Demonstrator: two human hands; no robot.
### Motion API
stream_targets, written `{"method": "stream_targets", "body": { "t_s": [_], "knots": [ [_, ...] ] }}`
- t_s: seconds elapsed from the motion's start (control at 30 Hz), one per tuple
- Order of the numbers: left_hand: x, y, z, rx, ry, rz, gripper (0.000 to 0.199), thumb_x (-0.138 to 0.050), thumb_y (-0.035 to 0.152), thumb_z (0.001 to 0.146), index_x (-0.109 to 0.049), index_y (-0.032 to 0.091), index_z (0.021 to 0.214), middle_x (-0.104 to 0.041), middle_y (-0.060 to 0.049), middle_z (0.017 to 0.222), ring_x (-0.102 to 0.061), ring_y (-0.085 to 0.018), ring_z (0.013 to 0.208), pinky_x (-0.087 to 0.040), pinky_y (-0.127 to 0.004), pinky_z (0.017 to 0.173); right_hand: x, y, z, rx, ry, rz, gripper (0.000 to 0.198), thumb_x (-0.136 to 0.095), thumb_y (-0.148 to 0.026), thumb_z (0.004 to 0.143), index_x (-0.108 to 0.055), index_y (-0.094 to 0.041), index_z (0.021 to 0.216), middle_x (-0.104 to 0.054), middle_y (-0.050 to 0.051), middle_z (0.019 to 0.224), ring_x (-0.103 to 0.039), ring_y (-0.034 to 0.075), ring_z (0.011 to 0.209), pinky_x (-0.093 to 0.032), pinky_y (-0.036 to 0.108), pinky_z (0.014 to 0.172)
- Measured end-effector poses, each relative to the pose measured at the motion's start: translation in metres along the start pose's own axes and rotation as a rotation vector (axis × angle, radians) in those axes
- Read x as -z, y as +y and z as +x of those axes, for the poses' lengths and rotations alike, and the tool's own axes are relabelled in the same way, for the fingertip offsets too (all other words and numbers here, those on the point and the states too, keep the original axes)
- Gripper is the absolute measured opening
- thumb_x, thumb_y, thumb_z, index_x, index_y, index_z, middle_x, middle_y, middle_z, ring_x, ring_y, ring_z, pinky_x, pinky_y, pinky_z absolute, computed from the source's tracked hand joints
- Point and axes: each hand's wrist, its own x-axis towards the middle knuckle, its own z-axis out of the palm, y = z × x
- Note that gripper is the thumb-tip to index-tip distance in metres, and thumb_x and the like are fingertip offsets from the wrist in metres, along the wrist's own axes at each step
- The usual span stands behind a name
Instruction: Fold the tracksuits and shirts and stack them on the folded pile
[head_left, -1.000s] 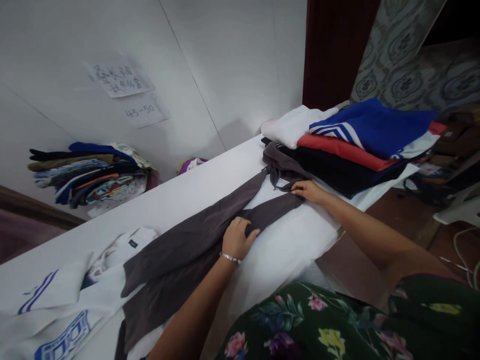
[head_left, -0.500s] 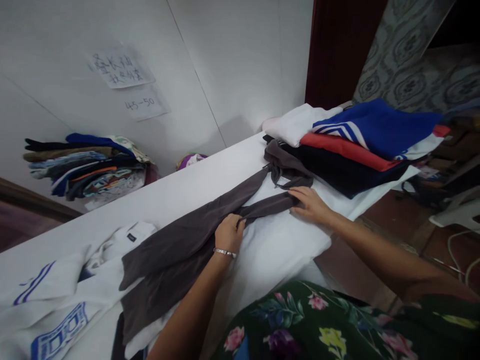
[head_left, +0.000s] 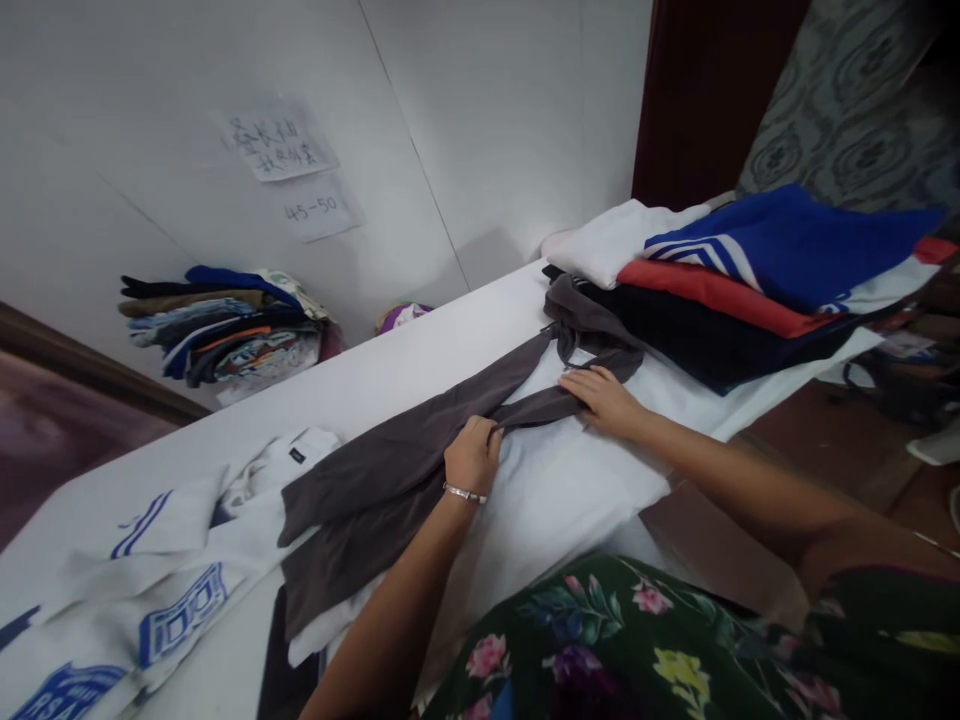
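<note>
A dark grey and white hooded garment (head_left: 390, 450) lies stretched along the white table, its grey hood (head_left: 592, 315) toward the right and its long grey parts running left. My left hand (head_left: 472, 458), with a silver bracelet at the wrist, is closed with its fingers gripping the edge of the grey cloth near the middle. To its right, my right hand (head_left: 604, 402) rests across a narrow grey strip of the garment, fingers stretched out over the cloth. White fabric (head_left: 562, 480) spreads beneath both hands; how its layers join is hard to make out.
A pile of folded clothes, with a blue garment (head_left: 795, 245) on top, sits at the right. White clothes with blue prints (head_left: 180, 600) lie at the left. Beyond the table's far edge is a stack of folded clothes (head_left: 225, 325). Paper notes (head_left: 289, 150) hang on the wall.
The view has shifted left. My right hand has slid a little left along the grey strip, closer to my left hand. The left hand keeps its grip on the grey cloth.
</note>
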Motion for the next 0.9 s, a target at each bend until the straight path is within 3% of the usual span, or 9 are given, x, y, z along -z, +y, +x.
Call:
{"method": "stream_targets", "body": {
  "t_s": [0.1,0.27,0.5,0.7,0.8,0.9],
  "knots": [
    [-0.002,0.001,-0.003,-0.068,-0.054,0.105,0.019,-0.043,0.026,0.092,-0.060,0.021,0.097,-0.063,-0.004,0.101,-0.058,-0.016,0.092,-0.043,-0.025,0.073,-0.005,0.018,0.000,-0.112,0.050,-0.083,0.056,-0.053,-0.012,0.075,-0.048,-0.016,0.131,-0.055,0.013,0.129,-0.048,0.028,0.119,-0.029,0.048,0.101],
    [-0.007,0.000,-0.019,-0.271,-0.329,0.285,0.017,-0.044,0.019,0.089,-0.060,0.020,0.094,-0.061,-0.005,0.098,-0.054,-0.019,0.093,-0.044,-0.029,0.077,-0.010,0.052,-0.014,-0.173,0.000,-0.109,0.037,-0.051,-0.021,0.081,-0.059,-0.017,0.118,-0.062,0.012,0.119,-0.054,0.028,0.111,-0.041,0.043,0.089],
    [-0.004,-0.011,-0.028,-0.185,-0.371,0.342,0.026,-0.040,0.008,0.086,-0.056,0.021,0.103,-0.055,-0.006,0.105,-0.053,-0.019,0.094,-0.046,-0.029,0.074,-0.009,0.055,-0.018,-0.091,-0.021,-0.123,0.032,-0.050,-0.023,0.083,-0.063,-0.018,0.112,-0.063,0.011,0.114,-0.055,0.027,0.105,-0.044,0.040,0.087],
    [0.000,-0.011,-0.032,-0.153,-0.450,0.306,0.030,-0.043,0.009,0.084,-0.053,0.022,0.109,-0.054,-0.005,0.107,-0.055,-0.018,0.097,-0.047,-0.029,0.078,-0.002,0.069,-0.027,-0.016,-0.085,0.009,0.039,-0.050,-0.031,0.084,-0.058,-0.018,0.120,-0.060,0.010,0.119,-0.054,0.026,0.111,-0.043,0.041,0.094],
    [0.005,-0.013,-0.034,-0.141,-0.443,0.241,0.031,-0.048,0.014,0.083,-0.055,0.022,0.112,-0.055,-0.005,0.109,-0.056,-0.018,0.097,-0.048,-0.029,0.078,-0.003,0.072,-0.032,-0.011,-0.053,0.031,0.038,-0.047,-0.032,0.086,-0.059,-0.018,0.119,-0.060,0.010,0.121,-0.053,0.025,0.113,-0.042,0.041,0.096],
    [0.006,-0.013,-0.028,-0.102,-0.421,0.042,0.030,-0.055,0.031,0.083,-0.057,0.022,0.112,-0.058,-0.003,0.106,-0.059,-0.016,0.087,-0.049,-0.027,0.073,-0.006,0.070,-0.034,-0.013,-0.038,0.013,0.035,-0.044,-0.030,0.086,-0.062,-0.019,0.114,-0.060,0.011,0.122,-0.054,0.026,0.112,-0.043,0.043,0.094]
  ]
}}
